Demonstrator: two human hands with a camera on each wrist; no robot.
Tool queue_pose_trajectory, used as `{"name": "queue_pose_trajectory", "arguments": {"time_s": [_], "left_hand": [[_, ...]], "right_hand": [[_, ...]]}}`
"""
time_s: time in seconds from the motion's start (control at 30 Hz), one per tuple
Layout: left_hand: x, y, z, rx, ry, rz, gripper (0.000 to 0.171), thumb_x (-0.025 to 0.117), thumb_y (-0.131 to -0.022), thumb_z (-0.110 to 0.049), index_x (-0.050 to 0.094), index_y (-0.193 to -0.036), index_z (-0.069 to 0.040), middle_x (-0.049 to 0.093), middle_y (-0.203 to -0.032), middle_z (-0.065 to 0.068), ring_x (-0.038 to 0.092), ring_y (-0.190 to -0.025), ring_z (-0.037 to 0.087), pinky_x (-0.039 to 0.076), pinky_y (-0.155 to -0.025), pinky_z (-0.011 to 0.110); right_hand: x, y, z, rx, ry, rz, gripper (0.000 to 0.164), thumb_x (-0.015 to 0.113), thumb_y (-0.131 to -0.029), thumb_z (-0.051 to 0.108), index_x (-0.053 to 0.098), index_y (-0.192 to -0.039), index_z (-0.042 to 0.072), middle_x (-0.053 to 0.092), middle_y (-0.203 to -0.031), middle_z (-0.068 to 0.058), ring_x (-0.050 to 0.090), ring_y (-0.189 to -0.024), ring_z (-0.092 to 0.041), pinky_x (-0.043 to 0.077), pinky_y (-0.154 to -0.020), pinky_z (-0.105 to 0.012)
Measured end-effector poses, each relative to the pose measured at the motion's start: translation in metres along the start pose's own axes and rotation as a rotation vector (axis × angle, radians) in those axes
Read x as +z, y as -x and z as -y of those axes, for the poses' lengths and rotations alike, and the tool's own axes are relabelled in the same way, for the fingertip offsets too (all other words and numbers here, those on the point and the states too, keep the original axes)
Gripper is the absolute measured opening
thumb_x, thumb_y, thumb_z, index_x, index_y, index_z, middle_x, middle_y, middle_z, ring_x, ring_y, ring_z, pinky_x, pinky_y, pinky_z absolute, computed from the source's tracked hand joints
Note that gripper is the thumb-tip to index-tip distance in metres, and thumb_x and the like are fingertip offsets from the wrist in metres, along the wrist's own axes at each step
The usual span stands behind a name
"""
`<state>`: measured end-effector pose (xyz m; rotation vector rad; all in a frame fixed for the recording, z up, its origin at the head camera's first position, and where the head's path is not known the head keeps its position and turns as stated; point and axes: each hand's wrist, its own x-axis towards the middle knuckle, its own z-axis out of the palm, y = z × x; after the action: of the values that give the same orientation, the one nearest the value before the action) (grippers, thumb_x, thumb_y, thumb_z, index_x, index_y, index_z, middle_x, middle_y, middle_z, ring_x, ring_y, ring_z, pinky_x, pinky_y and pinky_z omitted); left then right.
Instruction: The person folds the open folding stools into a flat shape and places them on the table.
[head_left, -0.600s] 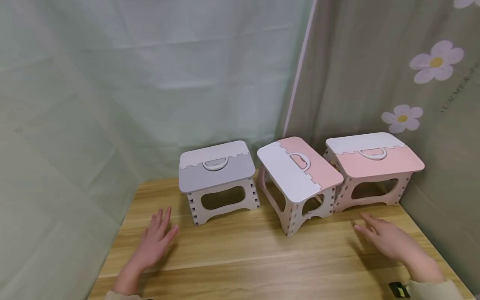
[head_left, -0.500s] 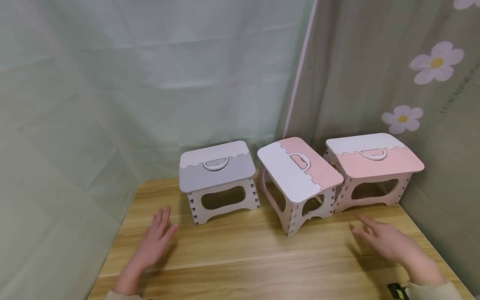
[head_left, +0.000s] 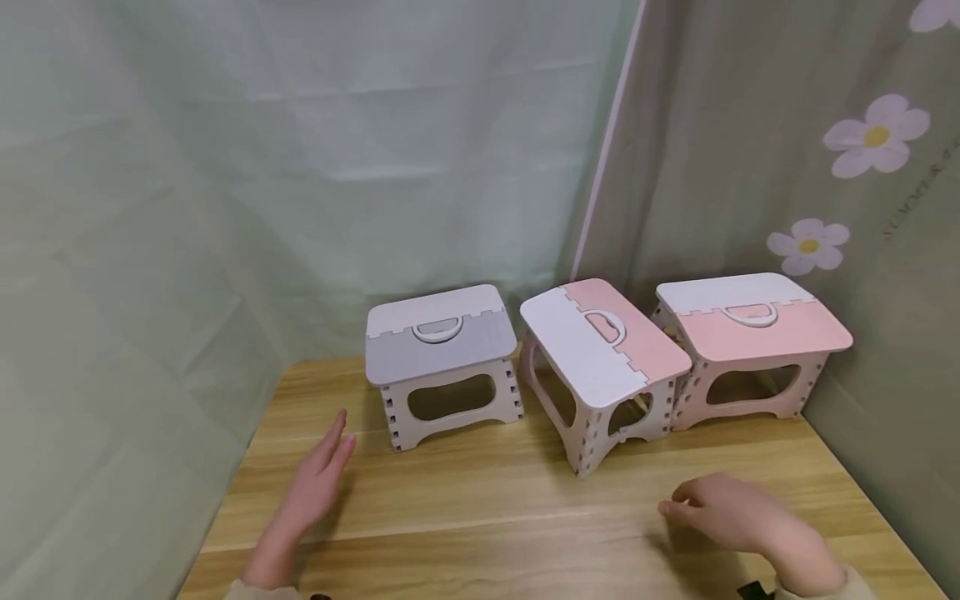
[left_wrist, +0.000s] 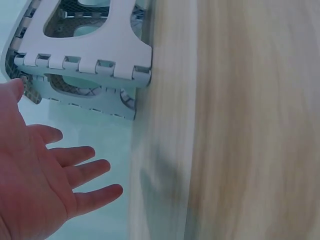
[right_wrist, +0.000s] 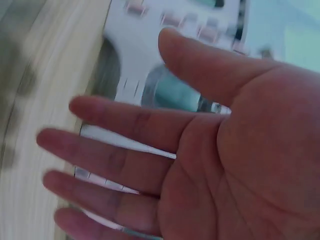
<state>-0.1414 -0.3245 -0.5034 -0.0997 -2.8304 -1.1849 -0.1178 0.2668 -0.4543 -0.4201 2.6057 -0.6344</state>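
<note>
Three folding step stools stand unfolded on a wooden table (head_left: 465,517). At the left is the grey-and-white stool (head_left: 450,350), its top handle flat. In the middle the white-and-pink stool (head_left: 577,358) stands turned at an angle. The pink stool with a white strip (head_left: 765,342) is at the right, close against the middle one. My left hand (head_left: 307,492) hovers left of the grey stool, fingers extended and holding nothing; its palm (left_wrist: 30,185) shows in the left wrist view. My right hand (head_left: 735,512) is over the table before the right-hand stools, holding nothing, fingers spread in the right wrist view.
A pale green curtain (head_left: 375,167) hangs behind and left of the table. A grey-green curtain with daisies (head_left: 712,167) closes in the right side. The stools line up along the table's back edge.
My right hand has moved left and toward me, away from the pink stool. My left hand has turned slightly, its fingers closer together. The head view has shifted a little; the stools stay put.
</note>
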Motion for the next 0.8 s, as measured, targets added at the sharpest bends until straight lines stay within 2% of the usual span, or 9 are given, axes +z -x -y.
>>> {"name": "queue_pose_trajectory", "arguments": {"time_s": [0.1,0.27,0.37,0.5,0.67,0.8], "left_hand": [[0.005,-0.004,-0.004,-0.014,0.039,-0.015,0.067,0.035,-0.118,-0.042,0.022,-0.168,0.002,0.025,-0.170,0.027,0.027,-0.154,0.050,0.024,-0.122,0.066],[0.012,-0.008,-0.010,-0.031,0.109,-0.046,0.065,0.036,-0.118,-0.040,0.023,-0.168,0.000,0.029,-0.169,0.026,0.028,-0.155,0.049,0.022,-0.123,0.065],[0.016,-0.009,-0.013,-0.035,0.142,-0.060,0.064,0.035,-0.118,-0.040,0.022,-0.169,-0.001,0.030,-0.170,0.025,0.028,-0.155,0.048,0.021,-0.123,0.064],[0.021,-0.012,-0.016,-0.046,0.162,-0.065,0.064,0.032,-0.118,-0.042,0.021,-0.170,-0.006,0.030,-0.171,0.023,0.028,-0.155,0.048,0.020,-0.124,0.064],[0.024,-0.023,-0.020,-0.059,0.194,-0.082,0.065,0.030,-0.118,-0.045,0.019,-0.171,-0.009,0.030,-0.171,0.021,0.029,-0.155,0.047,0.020,-0.124,0.064],[0.027,-0.031,-0.030,-0.059,0.254,-0.112,0.065,0.030,-0.118,-0.046,0.021,-0.171,-0.010,0.030,-0.172,0.018,0.033,-0.154,0.044,0.022,-0.125,0.061]], "right_hand": [[0.006,-0.004,0.019,-0.055,-0.035,0.051,0.044,0.066,-0.106,0.045,0.075,-0.127,0.008,0.076,-0.112,-0.005,0.071,-0.106,-0.035,0.054,-0.092,-0.063],[0.022,-0.015,0.048,-0.166,-0.006,0.055,0.069,0.063,-0.104,0.058,0.056,-0.156,0.013,0.073,-0.129,-0.013,0.068,-0.119,-0.036,0.052,-0.099,-0.064],[0.035,-0.027,0.063,-0.250,-0.005,0.060,0.073,0.060,-0.103,0.063,0.052,-0.160,0.017,0.070,-0.138,-0.012,0.066,-0.125,-0.032,0.051,-0.103,-0.059],[0.047,-0.044,0.080,-0.344,-0.069,0.066,0.067,0.055,-0.107,0.062,0.053,-0.159,0.020,0.068,-0.143,-0.007,0.067,-0.125,-0.024,0.054,-0.102,-0.051],[0.057,-0.074,0.102,-0.413,-0.213,-0.030,0.058,0.054,-0.111,0.052,0.051,-0.160,0.022,0.065,-0.147,-0.010,0.066,-0.127,-0.032,0.054,-0.102,-0.051],[0.066,-0.098,0.121,-0.419,-0.388,-0.193,0.055,0.059,-0.111,0.042,0.049,-0.161,0.022,0.061,-0.152,-0.008,0.063,-0.131,-0.034,0.054,-0.102,-0.055]]}}
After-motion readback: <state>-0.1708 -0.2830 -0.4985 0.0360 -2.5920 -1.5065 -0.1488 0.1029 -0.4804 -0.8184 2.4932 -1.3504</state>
